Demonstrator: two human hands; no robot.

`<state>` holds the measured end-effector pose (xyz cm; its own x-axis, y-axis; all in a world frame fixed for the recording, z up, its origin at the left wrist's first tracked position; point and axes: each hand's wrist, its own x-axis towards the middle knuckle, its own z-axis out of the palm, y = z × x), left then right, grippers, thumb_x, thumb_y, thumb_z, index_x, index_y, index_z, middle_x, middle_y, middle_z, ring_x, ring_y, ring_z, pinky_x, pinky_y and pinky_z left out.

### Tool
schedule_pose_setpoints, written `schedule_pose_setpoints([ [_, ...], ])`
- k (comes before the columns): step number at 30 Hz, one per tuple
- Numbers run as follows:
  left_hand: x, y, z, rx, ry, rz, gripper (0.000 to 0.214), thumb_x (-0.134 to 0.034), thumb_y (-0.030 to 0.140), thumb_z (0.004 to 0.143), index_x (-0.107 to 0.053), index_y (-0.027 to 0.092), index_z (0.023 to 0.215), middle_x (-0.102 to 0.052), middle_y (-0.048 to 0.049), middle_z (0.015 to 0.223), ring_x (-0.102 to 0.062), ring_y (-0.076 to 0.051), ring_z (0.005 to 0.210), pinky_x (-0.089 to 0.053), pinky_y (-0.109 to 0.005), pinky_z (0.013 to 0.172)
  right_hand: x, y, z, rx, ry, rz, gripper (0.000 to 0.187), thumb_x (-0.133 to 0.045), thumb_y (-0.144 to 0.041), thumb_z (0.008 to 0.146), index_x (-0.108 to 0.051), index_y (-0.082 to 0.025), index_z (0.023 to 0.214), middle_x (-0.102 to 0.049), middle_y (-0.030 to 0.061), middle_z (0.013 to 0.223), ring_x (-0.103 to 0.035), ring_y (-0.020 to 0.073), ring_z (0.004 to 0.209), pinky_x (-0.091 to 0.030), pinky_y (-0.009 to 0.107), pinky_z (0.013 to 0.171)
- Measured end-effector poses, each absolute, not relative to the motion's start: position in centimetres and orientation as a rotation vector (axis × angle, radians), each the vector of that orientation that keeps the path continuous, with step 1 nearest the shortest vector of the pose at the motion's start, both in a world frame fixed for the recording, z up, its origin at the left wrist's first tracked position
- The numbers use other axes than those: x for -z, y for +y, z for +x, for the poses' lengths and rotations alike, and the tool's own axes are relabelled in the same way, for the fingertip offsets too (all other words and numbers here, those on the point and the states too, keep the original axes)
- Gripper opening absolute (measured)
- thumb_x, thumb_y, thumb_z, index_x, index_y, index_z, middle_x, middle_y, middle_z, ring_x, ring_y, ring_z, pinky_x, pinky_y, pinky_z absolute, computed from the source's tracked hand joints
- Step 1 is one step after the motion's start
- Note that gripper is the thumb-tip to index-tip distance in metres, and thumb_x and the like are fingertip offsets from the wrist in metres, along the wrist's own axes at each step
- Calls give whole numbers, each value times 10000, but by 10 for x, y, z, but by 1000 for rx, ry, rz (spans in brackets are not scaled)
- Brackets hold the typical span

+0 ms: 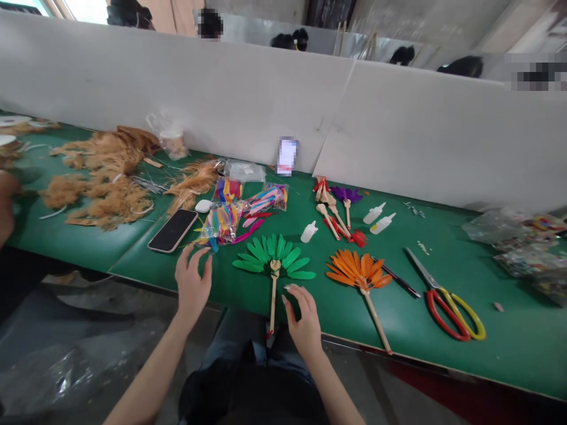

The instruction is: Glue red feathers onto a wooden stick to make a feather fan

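A green feather fan (pixel 273 260) lies on the green table in front of me, its wooden handle reaching the near edge. My left hand (pixel 193 282) hovers left of the fan with its fingers apart and nothing in them. To the right of the handle, my right hand (pixel 303 316) is also empty, thumb and fingers parted. An orange feather fan (pixel 359 273) rests farther right, its handle slanting over the table edge. A small white glue bottle (pixel 309 231) stands just behind the green fan.
Scissors (pixel 443 304) and a pen (pixel 403 279) lie at right. Two more glue bottles (pixel 381 222) sit behind. A phone (pixel 173 230), bagged feathers (pixel 221 222) and brown fibre (pixel 106 195) are at left. A white partition (pixel 221 94) backs the table; another person's hand (pixel 6 200) shows far left.
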<state>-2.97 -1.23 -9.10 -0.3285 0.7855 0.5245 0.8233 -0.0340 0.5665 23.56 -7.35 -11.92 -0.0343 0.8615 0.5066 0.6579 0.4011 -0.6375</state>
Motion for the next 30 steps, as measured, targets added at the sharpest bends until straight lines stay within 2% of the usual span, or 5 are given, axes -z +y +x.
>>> schedule_pose_setpoints([
  [4, 93, -49, 0, 1281, -2074, -1971, 252, -463, 375, 880, -619, 177, 892, -634, -89, 887, -570, -220, 900, -417, -357, 849, 131, -68, 232, -164, -1756, -1378, 307, -535, -210, 878, -539, -186, 1184, -608, 117, 1101, -549, 218, 1083, -495, 408, 922],
  [10, 87, -98, 42, 806, -2833, -2721, 470, -312, 544, 900, -515, 198, 656, -466, 33, 452, -480, -128, 442, -350, -236, 535, 127, -69, 230, -283, -1588, -1414, 198, -483, -235, 903, -575, -182, 1070, -623, 107, 993, -586, 210, 972, -505, 401, 858],
  [17, 108, -96, 79, 1256, -3263, -2958, 597, -374, 774, 728, -442, 184, 667, -367, 79, 411, -316, -83, 396, -250, -225, 449, 121, -71, 231, -489, -1498, -1433, 191, -477, -306, 901, -594, -186, 994, -645, 106, 948, -599, 213, 915, -488, 391, 829],
  [24, 99, -96, 77, 1442, -3235, -3037, 530, -494, 689, 739, -485, 160, 712, -310, 98, 450, -249, -60, 415, -191, -221, 444, 117, -69, 233, -678, -1310, -1492, 268, -500, -404, 877, -606, -171, 957, -653, 102, 933, -606, 212, 894, -468, 390, 846],
  [30, 79, -104, 75, 1461, -3027, -3118, 448, -462, 594, 819, -491, 162, 707, -352, 80, 476, -300, -65, 426, -235, -214, 446, 83, -66, 236, -1354, -993, -1146, 471, -582, -524, 805, -568, -166, 1111, -671, 127, 1052, -645, 227, 969, -489, 403, 891],
])
